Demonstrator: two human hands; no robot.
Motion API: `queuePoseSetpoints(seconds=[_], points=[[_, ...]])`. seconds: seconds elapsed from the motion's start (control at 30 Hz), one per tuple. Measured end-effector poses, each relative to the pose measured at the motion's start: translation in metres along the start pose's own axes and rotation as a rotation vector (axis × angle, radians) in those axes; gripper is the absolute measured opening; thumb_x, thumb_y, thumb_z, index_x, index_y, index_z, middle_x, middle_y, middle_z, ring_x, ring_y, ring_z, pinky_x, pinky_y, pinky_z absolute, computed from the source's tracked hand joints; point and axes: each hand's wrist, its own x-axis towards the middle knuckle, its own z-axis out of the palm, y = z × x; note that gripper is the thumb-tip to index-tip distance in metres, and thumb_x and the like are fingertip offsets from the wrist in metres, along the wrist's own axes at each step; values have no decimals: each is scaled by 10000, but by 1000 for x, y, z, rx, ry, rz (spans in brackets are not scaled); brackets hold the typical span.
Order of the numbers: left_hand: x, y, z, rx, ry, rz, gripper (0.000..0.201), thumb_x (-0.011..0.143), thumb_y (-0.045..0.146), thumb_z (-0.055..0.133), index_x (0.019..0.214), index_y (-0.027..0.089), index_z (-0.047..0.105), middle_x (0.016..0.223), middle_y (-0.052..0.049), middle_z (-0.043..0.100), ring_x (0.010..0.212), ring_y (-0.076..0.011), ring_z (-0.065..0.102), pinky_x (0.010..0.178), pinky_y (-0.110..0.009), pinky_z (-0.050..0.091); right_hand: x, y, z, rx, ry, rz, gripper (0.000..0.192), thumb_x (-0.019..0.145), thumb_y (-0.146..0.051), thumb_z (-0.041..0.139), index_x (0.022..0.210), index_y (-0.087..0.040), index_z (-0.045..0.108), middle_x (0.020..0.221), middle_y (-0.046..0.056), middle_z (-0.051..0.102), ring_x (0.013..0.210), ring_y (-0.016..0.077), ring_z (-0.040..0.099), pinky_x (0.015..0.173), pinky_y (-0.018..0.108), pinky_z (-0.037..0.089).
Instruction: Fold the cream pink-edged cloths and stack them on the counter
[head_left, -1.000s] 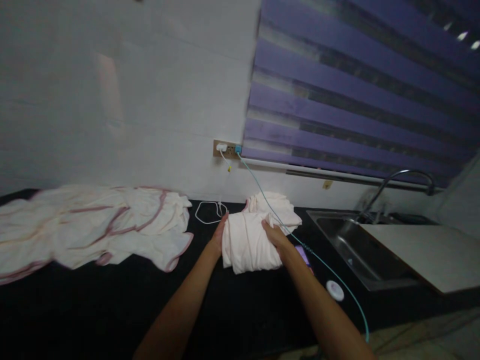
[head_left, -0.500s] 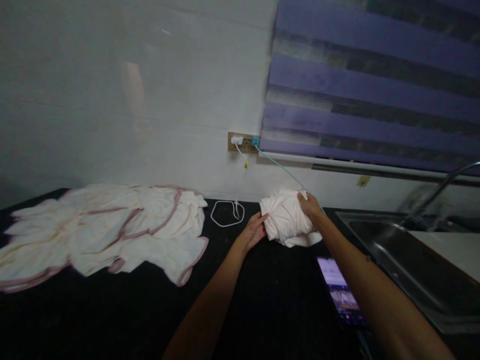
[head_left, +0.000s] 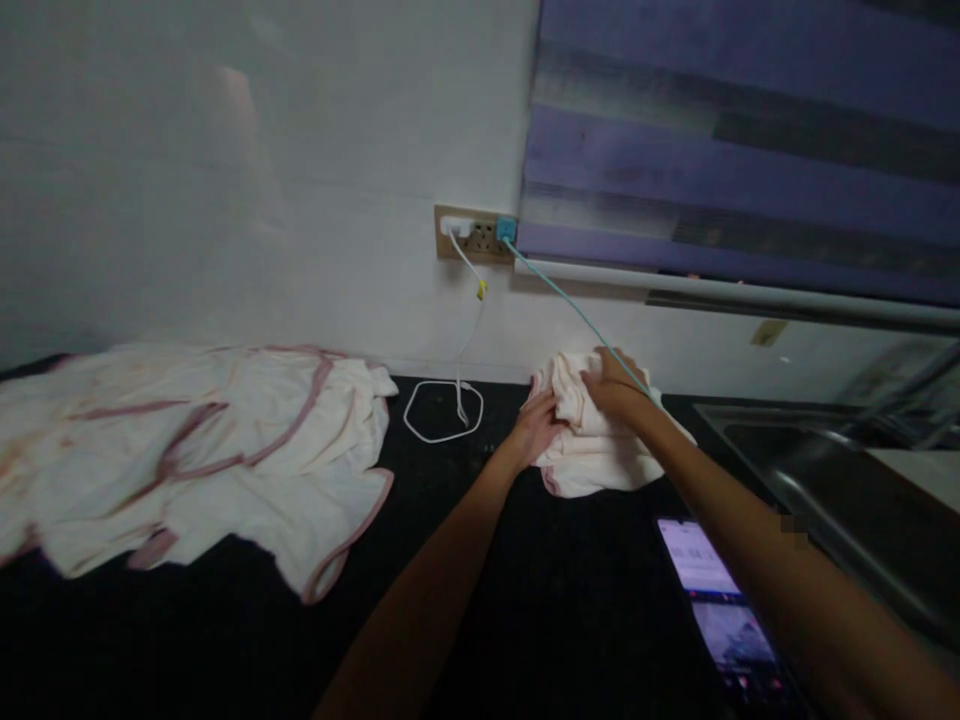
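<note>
- Black countertop (head_left: 570, 630).
- Rumpled white cloth with dusky-pink trim (head_left: 247, 510), spread at left.
- Folded cream-white cloth with pink edging (head_left: 600, 475), on the countertop's rear, right of centre.
- Right hand (head_left: 616, 383): fingers bent upon folded cloth's top; grip cannot be told.
- Left hand (head_left: 535, 430): fingers touching its left side; grip likewise.
- Lit-screened black phone (head_left: 716, 600); writing too small to read.
- Teal plug (head_left: 506, 229), unbranded as far as legible.
</note>
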Motion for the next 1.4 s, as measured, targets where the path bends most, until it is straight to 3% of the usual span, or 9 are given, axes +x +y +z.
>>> queuePoseSetpoints(seconds=[0.13, 0.3, 0.47, 0.57, 0.67, 0.8, 0.97, 1.23, 1.4], points=[[4, -6, 0, 123, 81, 92, 400, 798, 390, 761, 1117, 166, 675, 1086, -119, 729, 1012, -272, 697, 844, -406, 583, -23, -13, 30, 10, -150, 13, 606, 1057, -515, 255, 1614, -282, 308, 1700, 83, 259, 1542, 382, 239, 1203, 666, 228], [1, -6, 7, 372, 181, 290, 445, 791, 263, 799, 1220, 226, 684, 1373, -87, 651, 1370, -270, 524, 1141, -398, 421, -22, -10, 32, 39, -193, 32, 654, 1047, -567, 272, 1642, -296, 249, 1720, 64, 204, 1568, 391, 154, 1215, 693, 142], [-2, -2, 8, 680, 120, 368, 241, 867, 310, 704, 1072, 205, 774, 1249, -88, 736, 1316, -255, 582, 1210, -403, 334, -37, -44, 27, 95, 49, 147, 523, 1047, -334, 373, 1542, -186, 454, 1662, 149, 321, 1560, 432, 110, 1186, 738, 47], [0, 0, 2, 645, 181, 354, 275, 902, 361, 612, 1015, 166, 769, 1122, -105, 769, 1134, -242, 675, 1073, -384, 468, -65, -78, 26, 261, 341, 116, 487, 985, -201, 434, 1460, -119, 504, 1585, 213, 395, 1523, 358, 241, 1210, 621, 192], [4, 6, -4, 613, 268, 342, 237, 861, 358, 638, 853, 145, 743, 890, -84, 763, 881, -202, 694, 877, -317, 530, -100, -103, 32, 502, 454, 16, 359, 982, -196, 421, 1292, -131, 588, 1368, 205, 564, 1314, 281, 492, 1120, 466, 387], [7, 11, -4, 579, 377, 322, 250, 822, 347, 685, 651, 171, 641, 642, -7, 632, 618, -136, 584, 632, -249, 470, -128, -110, 48, 684, 350, 7, 214, 959, -179, 421, 1032, -177, 621, 1040, 122, 669, 1012, 236, 620, 929, 364, 486], [2, 13, -2, 569, 483, 341, 392, 870, 341, 647, 550, 206, 465, 495, 68, 417, 471, -88, 365, 489, -220, 312, -122, -98, 59, 748, 190, 72, 154, 952, -191, 461, 867, -224, 586, 730, 8, 629, 708, 193, 595, 707, 296, 443], [-14, 19, 11, 636, 467, 314, 489, 855, 280, 667, 470, 212, 374, 446, 65, 360, 460, -82, 304, 464, -249, 243, -115, -95, 61, 834, 183, 23, 260, 1011, -288, 448, 807, -226, 595, 743, -1, 641, 736, 167, 595, 703, 262, 404], [-40, 24, 14, 669, 452, 340, 551, 902, 484, 623, 500, 231, 343, 454, 66, 312, 455, -91, 273, 462, -249, 249, -116, -94, 60, 780, 129, -3, 349, 1038, -297, 395, 757, -224, 589, 776, 26, 660, 801, 171, 600, 749, 263, 408]])
